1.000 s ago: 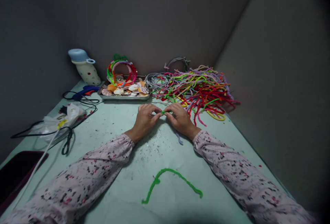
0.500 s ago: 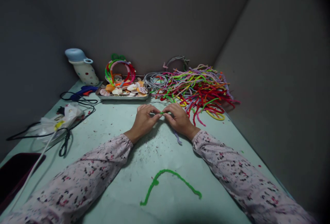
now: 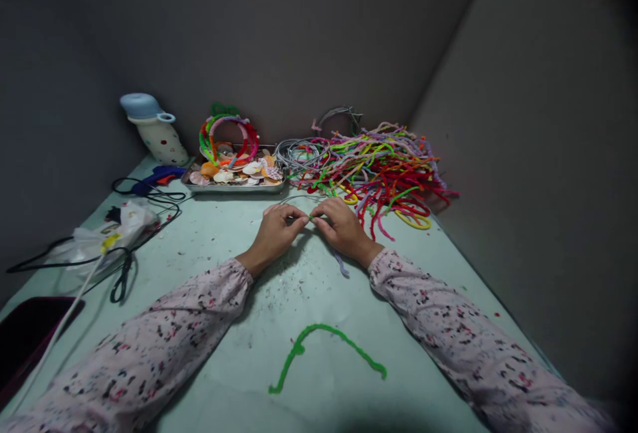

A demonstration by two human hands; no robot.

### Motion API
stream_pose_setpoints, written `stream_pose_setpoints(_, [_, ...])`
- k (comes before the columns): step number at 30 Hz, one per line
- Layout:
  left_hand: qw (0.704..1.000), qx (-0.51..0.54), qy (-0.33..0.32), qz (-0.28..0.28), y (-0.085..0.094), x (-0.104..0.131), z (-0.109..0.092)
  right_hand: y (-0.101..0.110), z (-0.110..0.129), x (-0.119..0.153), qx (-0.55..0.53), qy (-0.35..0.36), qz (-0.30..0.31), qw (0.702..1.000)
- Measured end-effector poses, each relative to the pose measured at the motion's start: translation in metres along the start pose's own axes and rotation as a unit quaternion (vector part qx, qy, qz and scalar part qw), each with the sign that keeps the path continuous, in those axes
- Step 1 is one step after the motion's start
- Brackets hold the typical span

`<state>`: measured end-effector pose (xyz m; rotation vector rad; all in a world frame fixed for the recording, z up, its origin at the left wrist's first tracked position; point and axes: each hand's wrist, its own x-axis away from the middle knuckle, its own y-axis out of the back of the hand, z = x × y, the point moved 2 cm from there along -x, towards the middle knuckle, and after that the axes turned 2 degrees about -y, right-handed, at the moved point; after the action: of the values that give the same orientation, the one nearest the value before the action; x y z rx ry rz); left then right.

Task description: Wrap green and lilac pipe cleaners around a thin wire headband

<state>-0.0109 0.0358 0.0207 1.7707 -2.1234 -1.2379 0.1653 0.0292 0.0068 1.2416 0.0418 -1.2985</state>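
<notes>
My left hand (image 3: 279, 230) and my right hand (image 3: 343, 226) meet near the middle of the table, fingertips almost touching. Both pinch a small green fuzzy piece (image 3: 311, 218), mostly hidden by the fingers. A thin grey wire (image 3: 294, 198) arcs just behind the hands. From beneath my right hand a lilac fuzzy strand (image 3: 341, 265) pokes out. Closer to me, a bent green fuzzy stem (image 3: 326, 327) lies on the table in an arch, with a small bump on its left side.
A metal tray (image 3: 234, 188) of shells holds colourful wrapped rings (image 3: 229, 137). Behind my right hand are coiled wire (image 3: 302, 154) and a heap of fuzzy stems (image 3: 389, 167). Leftward are a bottle (image 3: 154, 131), a plastic bag (image 3: 127, 220), cables (image 3: 122, 277) and a dark object (image 3: 30, 337).
The whole view has shifted slightly, so things appear a little further left. Both hands keep their pinch, with only a slight change at the fingertips.
</notes>
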Motion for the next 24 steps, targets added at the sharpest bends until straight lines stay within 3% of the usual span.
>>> stream_pose_setpoints(12, [0.997,0.043,0.062,0.031,-0.0008,-0.0037,0.0049,-0.0012,0.0023,0.0006,-0.005,0.017,0.017,1.0])
stream_pose_setpoints(24, [1.0,-0.022,0.006,0.012,-0.0014,-0.003,0.0011,-0.0023,0.0004,-0.0002,-0.008,0.005,0.01,1.0])
